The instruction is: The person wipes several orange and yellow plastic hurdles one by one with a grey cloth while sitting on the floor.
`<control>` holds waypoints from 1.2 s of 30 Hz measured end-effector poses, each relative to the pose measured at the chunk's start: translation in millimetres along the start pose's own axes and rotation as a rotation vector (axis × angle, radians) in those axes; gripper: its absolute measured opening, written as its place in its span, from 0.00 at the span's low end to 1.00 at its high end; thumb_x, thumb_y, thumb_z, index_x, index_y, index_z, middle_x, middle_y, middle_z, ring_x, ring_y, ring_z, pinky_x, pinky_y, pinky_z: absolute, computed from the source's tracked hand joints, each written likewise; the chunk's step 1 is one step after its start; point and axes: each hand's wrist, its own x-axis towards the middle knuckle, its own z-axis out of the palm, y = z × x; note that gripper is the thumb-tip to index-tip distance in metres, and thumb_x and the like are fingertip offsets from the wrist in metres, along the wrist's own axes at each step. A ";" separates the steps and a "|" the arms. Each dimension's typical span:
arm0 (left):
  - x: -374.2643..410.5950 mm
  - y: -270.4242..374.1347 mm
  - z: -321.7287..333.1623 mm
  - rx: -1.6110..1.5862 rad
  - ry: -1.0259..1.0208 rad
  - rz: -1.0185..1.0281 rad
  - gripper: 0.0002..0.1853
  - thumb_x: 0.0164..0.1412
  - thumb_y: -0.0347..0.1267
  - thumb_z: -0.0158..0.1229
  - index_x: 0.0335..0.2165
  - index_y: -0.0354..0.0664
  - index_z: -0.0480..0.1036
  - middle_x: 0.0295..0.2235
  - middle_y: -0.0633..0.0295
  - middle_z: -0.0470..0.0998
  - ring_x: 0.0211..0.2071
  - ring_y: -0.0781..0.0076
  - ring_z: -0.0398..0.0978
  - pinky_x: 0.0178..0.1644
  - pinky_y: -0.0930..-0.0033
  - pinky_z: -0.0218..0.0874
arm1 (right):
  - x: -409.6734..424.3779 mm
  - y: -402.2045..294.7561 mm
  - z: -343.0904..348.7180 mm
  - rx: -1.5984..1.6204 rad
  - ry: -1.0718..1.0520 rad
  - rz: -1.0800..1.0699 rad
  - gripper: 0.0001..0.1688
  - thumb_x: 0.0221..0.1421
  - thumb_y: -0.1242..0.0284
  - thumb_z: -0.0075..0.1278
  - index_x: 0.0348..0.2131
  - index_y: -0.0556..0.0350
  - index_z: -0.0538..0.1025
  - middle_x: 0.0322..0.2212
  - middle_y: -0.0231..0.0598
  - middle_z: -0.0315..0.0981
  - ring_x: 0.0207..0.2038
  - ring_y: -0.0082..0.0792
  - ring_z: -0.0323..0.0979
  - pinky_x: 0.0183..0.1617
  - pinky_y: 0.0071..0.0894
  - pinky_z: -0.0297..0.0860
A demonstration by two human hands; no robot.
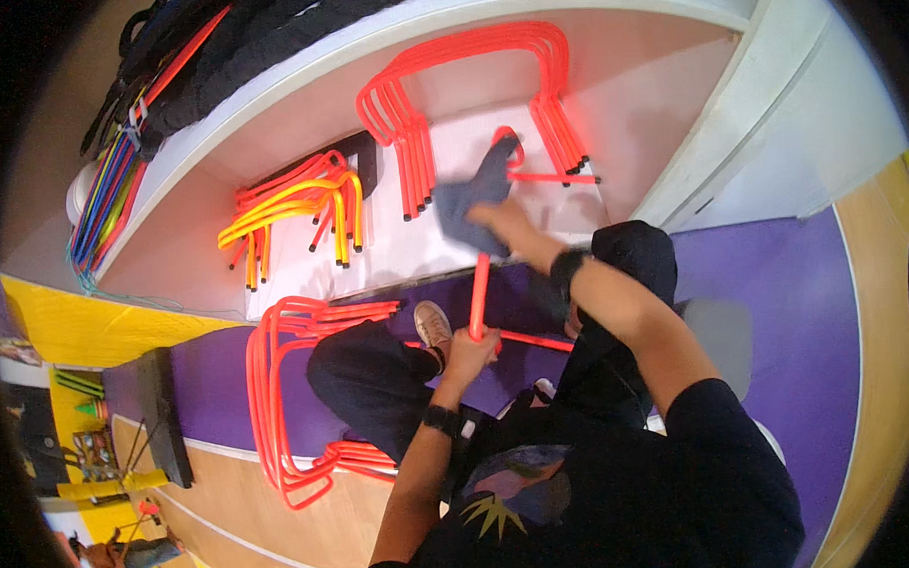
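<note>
My left hand (473,354) grips the tube of an orange training hurdle (480,290) between my knees. My right hand (509,223) is closed around a dark grey-blue cloth (463,205), which is blurred and lies over the same hurdle's upper part. The cloth hides much of the tube; a bend and one black-capped leg show beyond it. Just past the cloth, a nested row of tall orange hurdles (483,41) stands on the white lower shelf (382,256). Smaller yellow hurdles (290,207) and orange ones are grouped to their left.
More orange hurdles (262,396) lie stacked on the purple floor (211,401) beside my left knee. The upper shelf (356,51) overhangs the hurdles and holds black gear and bundled coloured sticks (117,187). At the far lower left stands another person (130,557).
</note>
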 end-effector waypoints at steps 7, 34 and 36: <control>3.1 -6.5 -17.8 -0.044 -0.100 0.021 0.10 0.55 0.32 0.59 0.32 0.39 0.67 0.18 0.67 0.69 0.17 0.78 0.66 0.20 0.75 0.57 | -121.4 40.2 60.0 0.170 -0.101 0.044 0.30 0.38 0.72 0.60 0.44 0.65 0.70 0.40 0.42 0.72 0.44 0.35 0.69 0.52 0.32 0.64; -2.7 -32.5 -6.2 0.144 -0.148 0.026 0.09 0.56 0.34 0.58 0.27 0.39 0.69 0.20 0.70 0.69 0.22 0.80 0.66 0.24 0.74 0.58 | -92.7 33.0 39.9 0.195 0.017 0.064 0.29 0.45 0.73 0.58 0.48 0.61 0.68 0.41 0.40 0.72 0.42 0.35 0.71 0.49 0.36 0.67; -9.4 -12.2 3.2 0.147 -0.162 0.011 0.15 0.53 0.33 0.58 0.18 0.39 0.64 0.15 0.65 0.66 0.20 0.74 0.68 0.24 0.68 0.59 | -45.2 6.6 17.7 0.271 0.145 0.007 0.28 0.44 0.73 0.59 0.46 0.61 0.70 0.40 0.41 0.72 0.41 0.36 0.72 0.46 0.35 0.69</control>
